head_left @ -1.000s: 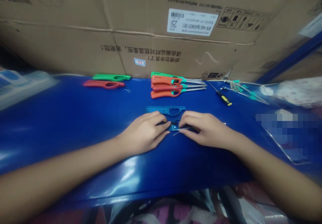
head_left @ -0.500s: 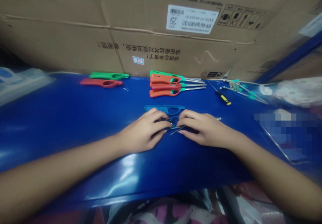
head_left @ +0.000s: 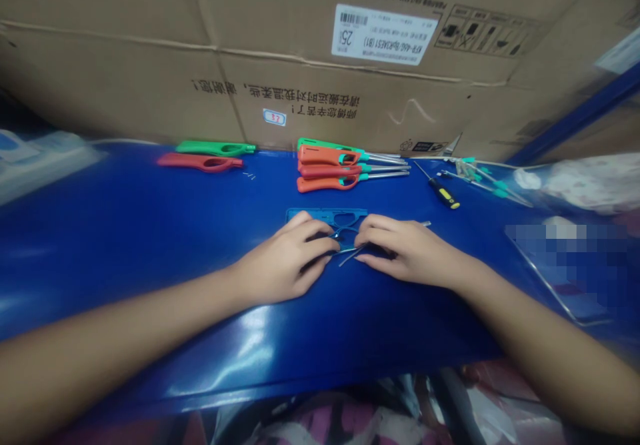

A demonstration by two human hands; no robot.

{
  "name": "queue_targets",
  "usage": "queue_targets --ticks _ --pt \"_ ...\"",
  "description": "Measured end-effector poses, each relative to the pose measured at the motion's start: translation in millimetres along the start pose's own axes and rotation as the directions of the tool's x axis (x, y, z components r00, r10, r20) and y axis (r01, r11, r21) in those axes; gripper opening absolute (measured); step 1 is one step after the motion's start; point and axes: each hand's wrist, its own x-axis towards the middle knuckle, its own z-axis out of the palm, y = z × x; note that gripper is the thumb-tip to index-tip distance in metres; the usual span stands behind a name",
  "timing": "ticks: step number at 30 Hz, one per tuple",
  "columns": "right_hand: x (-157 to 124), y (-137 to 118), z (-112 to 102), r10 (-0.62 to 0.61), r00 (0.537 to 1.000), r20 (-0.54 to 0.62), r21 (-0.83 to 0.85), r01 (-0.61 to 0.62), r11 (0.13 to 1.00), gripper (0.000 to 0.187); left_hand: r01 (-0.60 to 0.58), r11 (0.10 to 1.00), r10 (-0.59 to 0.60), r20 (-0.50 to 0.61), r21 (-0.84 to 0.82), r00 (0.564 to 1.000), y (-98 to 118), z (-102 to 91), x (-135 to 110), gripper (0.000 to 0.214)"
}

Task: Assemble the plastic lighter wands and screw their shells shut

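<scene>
Both my hands rest on the blue table (head_left: pixel 150 245), fingertips almost meeting at its middle. My left hand (head_left: pixel 285 261) has its fingers curled down onto a small blue plastic part (head_left: pixel 345 236) that is mostly hidden. My right hand (head_left: pixel 400 248) pinches a thin metal rod (head_left: pixel 350 255) that juts out toward my left hand and also shows past my knuckles. Just beyond my fingers lies a blue lighter shell half (head_left: pixel 326 216), flat on the table.
Orange and green long lighters (head_left: pixel 340 165) lie stacked at the back middle, a red shell (head_left: pixel 200 162) and a green shell (head_left: pixel 215 147) at back left. A yellow-handled screwdriver (head_left: pixel 443 193) and loose rods (head_left: pixel 480 177) lie at right. Cardboard boxes (head_left: pixel 300 51) wall the back.
Both hands have slid a little away from me, toward the blue shell half, keeping their hold on the small part and rod.
</scene>
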Motion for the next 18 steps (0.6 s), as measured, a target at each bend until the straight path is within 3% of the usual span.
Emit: queue_targets --ticks 18 --pt "-1.8 0.8 0.7 -0.059 0.998 -0.005 0.046 0.059 0.997 0.014 0.012 1.000 -0.012 0.022 0.005 1.000 -1.3 -0.9 -1.2 0.025"
